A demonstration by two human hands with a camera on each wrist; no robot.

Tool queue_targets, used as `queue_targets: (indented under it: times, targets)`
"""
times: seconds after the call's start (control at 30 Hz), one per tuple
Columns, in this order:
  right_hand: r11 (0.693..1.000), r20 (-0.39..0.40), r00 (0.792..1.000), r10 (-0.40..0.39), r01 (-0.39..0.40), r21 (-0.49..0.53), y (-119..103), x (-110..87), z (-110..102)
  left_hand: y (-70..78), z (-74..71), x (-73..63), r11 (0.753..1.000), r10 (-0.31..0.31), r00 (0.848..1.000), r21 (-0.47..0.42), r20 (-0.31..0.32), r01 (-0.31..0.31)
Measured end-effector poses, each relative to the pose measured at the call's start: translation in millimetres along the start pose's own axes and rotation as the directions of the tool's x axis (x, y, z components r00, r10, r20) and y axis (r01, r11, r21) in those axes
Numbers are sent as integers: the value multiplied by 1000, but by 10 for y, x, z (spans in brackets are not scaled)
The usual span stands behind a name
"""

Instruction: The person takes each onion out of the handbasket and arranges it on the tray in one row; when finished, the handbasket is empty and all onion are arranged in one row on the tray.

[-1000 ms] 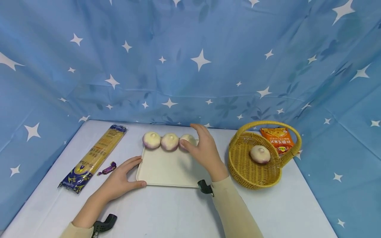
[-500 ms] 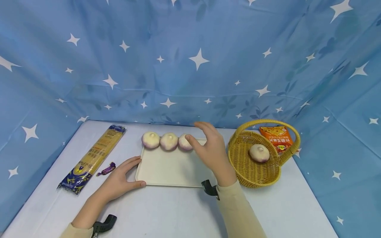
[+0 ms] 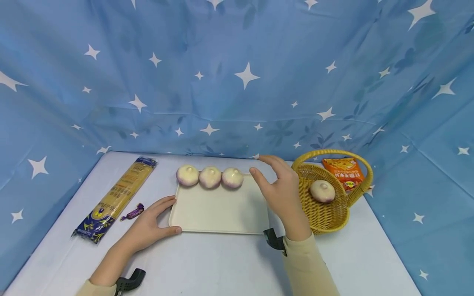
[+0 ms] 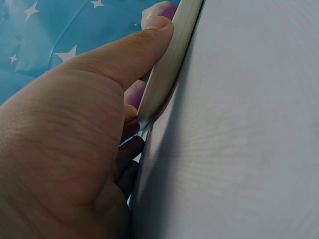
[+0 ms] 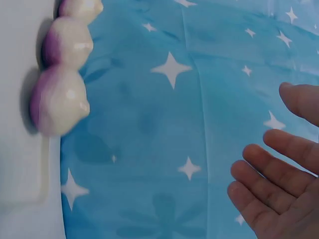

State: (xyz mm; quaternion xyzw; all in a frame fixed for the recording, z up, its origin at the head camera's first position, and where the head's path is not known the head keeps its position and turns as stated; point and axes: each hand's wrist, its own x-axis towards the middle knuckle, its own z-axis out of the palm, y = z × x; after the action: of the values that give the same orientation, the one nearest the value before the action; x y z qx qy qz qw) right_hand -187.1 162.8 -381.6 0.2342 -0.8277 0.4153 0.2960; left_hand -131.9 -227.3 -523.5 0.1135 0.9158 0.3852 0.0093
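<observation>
Three white-and-purple turnips stand in a row along the far edge of the cream tray [image 3: 222, 213]: a left turnip [image 3: 187, 175], a middle turnip [image 3: 210, 177] and a right turnip [image 3: 232, 178]. My left hand [image 3: 152, 224] holds the tray's near left corner, thumb on the front rim and fingers at the left side; the left wrist view shows the thumb [image 4: 144, 47] against the rim. Above the tray's right end, my right hand [image 3: 281, 191] has its fingers spread with nothing in them. Another turnip [image 3: 322, 191] lies inside the wicker basket [image 3: 329, 224], partly behind that hand.
An orange snack packet [image 3: 344, 172] lies behind the basket, whose tall handle [image 3: 329, 152] arches over it. To the left are a spaghetti packet [image 3: 116, 199] and a purple wrapped candy [image 3: 133, 212]. Blue star-patterned cloth [image 3: 207, 82] hangs around the white table [image 3: 207, 263].
My right hand has moved right, away from the right turnip and toward the basket, uncovering that turnip and the tray's right side. My left hand keeps its place on the tray.
</observation>
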Motion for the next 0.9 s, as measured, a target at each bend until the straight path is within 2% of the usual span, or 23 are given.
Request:
queue_targets:
  times: [0.2, 0.47, 0.9]
  targets:
    - [998, -21, 999, 25, -26, -49, 122, -52, -267, -5, 33, 14, 1000, -2, 1000, -8, 5, 2]
    - [994, -96, 993, 66, -74, -84, 220, -40, -549, -9, 3, -4, 1000, -4, 1000, 4, -1, 4]
    - [992, -223, 973, 54, -78, -99, 345, -65, -768, -15, 6, -9, 1000, -11, 1000, -1, 1, 11]
